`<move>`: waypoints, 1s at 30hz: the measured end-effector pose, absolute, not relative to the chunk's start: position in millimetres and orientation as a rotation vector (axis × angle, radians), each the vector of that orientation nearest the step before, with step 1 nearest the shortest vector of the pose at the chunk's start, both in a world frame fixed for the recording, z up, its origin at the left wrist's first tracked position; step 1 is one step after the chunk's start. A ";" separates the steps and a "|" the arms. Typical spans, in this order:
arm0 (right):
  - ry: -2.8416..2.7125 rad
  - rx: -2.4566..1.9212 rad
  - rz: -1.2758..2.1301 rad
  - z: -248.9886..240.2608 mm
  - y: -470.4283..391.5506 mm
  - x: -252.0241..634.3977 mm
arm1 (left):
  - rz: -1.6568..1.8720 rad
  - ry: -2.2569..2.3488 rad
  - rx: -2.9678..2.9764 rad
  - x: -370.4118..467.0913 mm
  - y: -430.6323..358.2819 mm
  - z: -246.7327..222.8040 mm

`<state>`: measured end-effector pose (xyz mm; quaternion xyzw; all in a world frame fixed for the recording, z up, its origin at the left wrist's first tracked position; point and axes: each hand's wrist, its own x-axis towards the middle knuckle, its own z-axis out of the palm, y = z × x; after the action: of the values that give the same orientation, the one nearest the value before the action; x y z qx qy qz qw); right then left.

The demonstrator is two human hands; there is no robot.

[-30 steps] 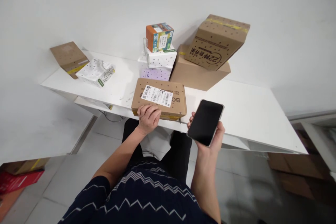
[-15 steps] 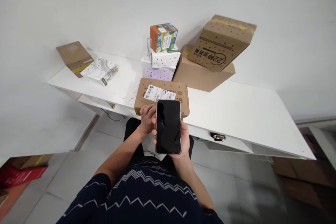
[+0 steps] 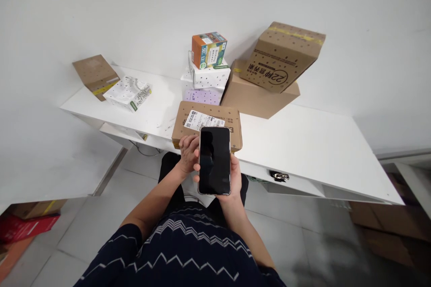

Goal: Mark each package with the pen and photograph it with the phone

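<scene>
A smartphone (image 3: 214,160) with a black, unlit screen and a clear case is held upright in my right hand (image 3: 237,176). The fingertips of that hand curl round the phone's left edge. My left hand (image 3: 188,151) rests against the near left edge of a flat cardboard box (image 3: 232,116); its fingers are loosely bent over the edge, not wrapped round anything. A white shipping label (image 3: 198,119) is stuck on top of this box, and the phone covers part of the box's near side.
A white table (image 3: 286,139) runs along the wall. Behind the flat box stand stacked cartons: orange-and-blue (image 3: 208,51), white (image 3: 210,77) and purple (image 3: 202,96). Two larger cardboard boxes (image 3: 283,60) lean at right. A white carton (image 3: 128,92) and brown box (image 3: 96,74) sit left.
The phone has shifted very slightly left and up in my right hand's grip. My left hand stays at the box edge. The view has moved a little.
</scene>
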<state>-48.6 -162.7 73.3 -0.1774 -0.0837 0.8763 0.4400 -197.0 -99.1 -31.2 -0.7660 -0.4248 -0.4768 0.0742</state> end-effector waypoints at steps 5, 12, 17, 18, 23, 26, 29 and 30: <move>-0.211 -0.435 2.164 71.6 -162.7 -48.3 | -1.374 -1.376 -2.312 -197.6 -99.1 -33.4; -0.218 -0.413 2.164 70.1 -161.7 -50.0 | -1.407 -1.281 -2.280 -196.3 -98.8 -28.5; -0.243 -0.395 2.158 71.4 -160.3 -50.6 | -1.445 -1.175 -2.188 -192.5 -99.0 -17.7; -0.244 -0.402 2.147 71.3 -160.2 -49.7 | -1.445 -1.169 -2.175 -191.6 -98.9 -16.0; -0.269 -0.478 2.047 68.4 -160.8 -36.1 | -1.338 -1.218 -2.134 -187.4 -98.3 -12.9; -0.290 -0.559 1.928 68.4 -163.3 -19.2 | -1.276 -1.300 -2.103 -184.3 -97.9 -13.2; -0.321 -0.633 1.759 68.6 -165.0 3.1 | -1.281 -1.307 -2.082 -182.0 -97.5 -12.3; -0.338 -0.666 1.689 67.6 -164.4 11.1 | -1.295 -1.294 -2.073 -181.5 -97.3 -11.7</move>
<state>11.1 -164.4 67.6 -0.2878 -0.1458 0.7295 0.6032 -181.5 -97.3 -11.7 -0.7363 -0.4598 -0.4599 0.1870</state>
